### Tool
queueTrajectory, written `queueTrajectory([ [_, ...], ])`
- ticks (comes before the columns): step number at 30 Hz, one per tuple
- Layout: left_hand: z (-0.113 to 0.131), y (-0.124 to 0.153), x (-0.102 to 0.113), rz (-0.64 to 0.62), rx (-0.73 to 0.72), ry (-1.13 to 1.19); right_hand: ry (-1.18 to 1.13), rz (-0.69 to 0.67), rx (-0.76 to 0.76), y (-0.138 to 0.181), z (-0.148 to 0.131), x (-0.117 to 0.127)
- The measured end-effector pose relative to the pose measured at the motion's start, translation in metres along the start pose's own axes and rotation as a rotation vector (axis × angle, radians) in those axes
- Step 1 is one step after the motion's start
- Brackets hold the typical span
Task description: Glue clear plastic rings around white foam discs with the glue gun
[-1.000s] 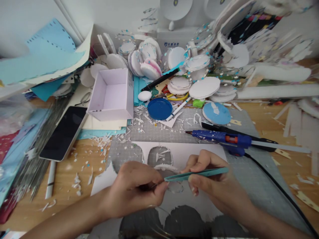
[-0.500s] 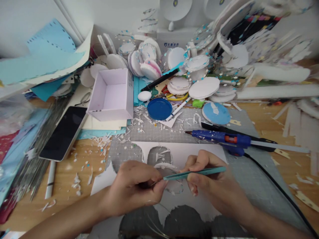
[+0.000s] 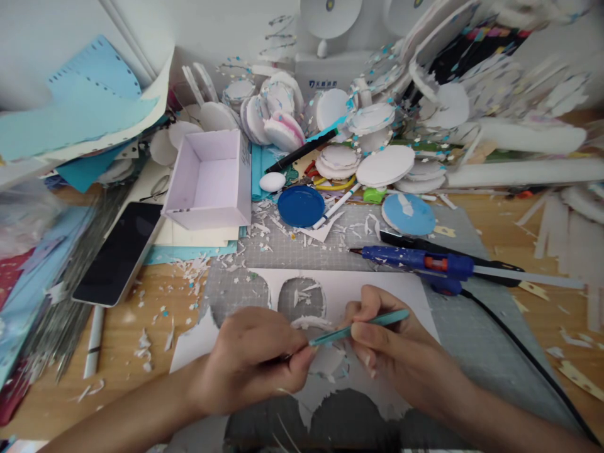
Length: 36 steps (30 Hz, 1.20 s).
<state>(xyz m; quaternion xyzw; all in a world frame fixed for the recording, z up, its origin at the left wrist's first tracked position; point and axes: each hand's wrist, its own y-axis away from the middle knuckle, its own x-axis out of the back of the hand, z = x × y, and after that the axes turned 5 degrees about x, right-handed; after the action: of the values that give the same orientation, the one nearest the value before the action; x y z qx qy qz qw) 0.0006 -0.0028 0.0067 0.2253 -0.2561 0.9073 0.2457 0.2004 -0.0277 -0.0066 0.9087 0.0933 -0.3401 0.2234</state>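
Observation:
My right hand (image 3: 387,333) is closed around teal tweezers (image 3: 358,327), which slant down to the left. Their tip meets the pinched thumb and fingers of my left hand (image 3: 262,352). A thin wire (image 3: 285,391) shows just under the left fingers; its gripped end is hidden. Below and between the hands is a white disc (image 3: 325,362) with a wire loop bearing small pale bits around it. Under it lies a white sheet (image 3: 368,286) with round cut-outs.
A blue glue gun (image 3: 419,259) lies at right, its cord running to the front. A pale open box (image 3: 207,182) and a phone (image 3: 117,251) are at left, beside a wire bundle (image 3: 70,308). White discs crowd the back. Paper scraps litter the cutting mat (image 3: 264,251).
The tweezers have slid a little left and tilted more steeply, their rear end now nearer my right hand. My left hand has stayed almost in place.

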Motion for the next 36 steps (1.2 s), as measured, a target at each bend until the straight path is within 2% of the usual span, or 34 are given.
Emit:
queueTrajectory([
  [5,0.001,0.002,0.004,-0.076,-0.016,-0.131,-0.086,0.027,-0.103,0.0,0.001,-0.001],
  [9,0.0,0.007,0.005,-0.06,-0.097,-0.219,-0.136,0.044,-0.174,0.001,0.004,0.001],
  [13,0.0,0.006,0.005,-0.059,-0.097,-0.248,-0.133,0.012,-0.138,0.0,0.005,0.001],
  [15,0.0,0.003,0.004,-0.066,0.022,-0.142,-0.084,0.013,-0.037,0.0,0.002,0.0],
  [16,-0.001,0.001,0.004,-0.086,0.135,-0.054,-0.055,0.02,0.024,0.0,0.001,0.001],
  [20,-0.004,-0.006,0.005,-0.237,0.707,0.408,0.058,0.075,0.259,0.0,-0.008,0.004],
  [23,-0.008,-0.009,0.007,-0.277,0.907,0.619,0.132,0.117,0.348,-0.001,-0.012,0.006],
  [27,-0.011,-0.012,0.009,-0.306,1.023,0.756,0.155,0.107,0.358,-0.005,-0.011,0.006],
  [30,-0.012,-0.012,0.01,-0.312,1.048,0.857,0.157,0.099,0.334,-0.007,-0.007,0.006],
  [36,-0.015,-0.008,0.012,-0.303,0.913,0.859,0.064,0.036,0.275,-0.007,-0.005,0.005],
])
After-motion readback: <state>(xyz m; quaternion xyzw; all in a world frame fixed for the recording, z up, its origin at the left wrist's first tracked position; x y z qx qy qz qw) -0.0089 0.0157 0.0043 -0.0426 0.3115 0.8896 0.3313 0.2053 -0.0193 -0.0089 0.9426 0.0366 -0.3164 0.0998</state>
